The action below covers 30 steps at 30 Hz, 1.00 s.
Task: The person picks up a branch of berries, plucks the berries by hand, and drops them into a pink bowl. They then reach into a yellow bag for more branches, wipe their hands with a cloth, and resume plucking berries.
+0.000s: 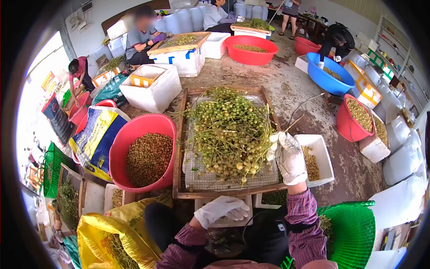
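Observation:
A pile of green berry-like fruits on thin stems (228, 130) lies on a wood-framed wire screen (201, 181) in front of me. My right hand (292, 159), in a white glove, is closed at the screen's right edge. Bare, thin stems (301, 117) stick up from its fingers, and its fingertips are beside the pile. My left hand (223, 210), gloved in white too, hangs over my lap just below the screen's front edge. Its fingers are stretched out and hold nothing.
Left of the screen stands a red tub (115, 157) of brownish round fruits. A white foam box (323, 157) is at the right, a green basket (354, 233) by my right side, a yellow sack (92, 237) at my left. Several people work farther back among tubs, including a blue one (320, 80).

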{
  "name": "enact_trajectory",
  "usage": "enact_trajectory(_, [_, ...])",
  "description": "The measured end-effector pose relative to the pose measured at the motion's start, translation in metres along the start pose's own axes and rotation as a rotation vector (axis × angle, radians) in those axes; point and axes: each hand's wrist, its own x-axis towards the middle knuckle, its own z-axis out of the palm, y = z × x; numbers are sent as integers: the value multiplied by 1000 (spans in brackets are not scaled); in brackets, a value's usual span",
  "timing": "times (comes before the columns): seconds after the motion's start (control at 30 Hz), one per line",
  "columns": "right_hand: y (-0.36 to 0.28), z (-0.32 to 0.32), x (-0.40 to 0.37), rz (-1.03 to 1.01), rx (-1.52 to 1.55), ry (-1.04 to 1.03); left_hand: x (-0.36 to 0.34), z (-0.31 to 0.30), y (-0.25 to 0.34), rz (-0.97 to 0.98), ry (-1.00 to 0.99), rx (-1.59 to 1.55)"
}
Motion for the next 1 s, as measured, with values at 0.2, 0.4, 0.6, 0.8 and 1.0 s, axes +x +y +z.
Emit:
enact_trajectory(0.2, [26,48,-7,139,52,-160,-53,1,66,780,357,-66])
enact_trajectory(0.4, [54,79,-2,39,-359,-45,-35,-5,47,589,376,-118])
enact_trajectory(0.6, [78,87,9,119,-582,32,-31,-31,38,471,399,-493])
enact_trajectory(0.8, [98,84,27,112,-603,62,-8,-66,26,418,271,-827])
enact_trajectory(1.0, [96,86,38,147,-528,-23,-3,-63,26,612,303,-661])
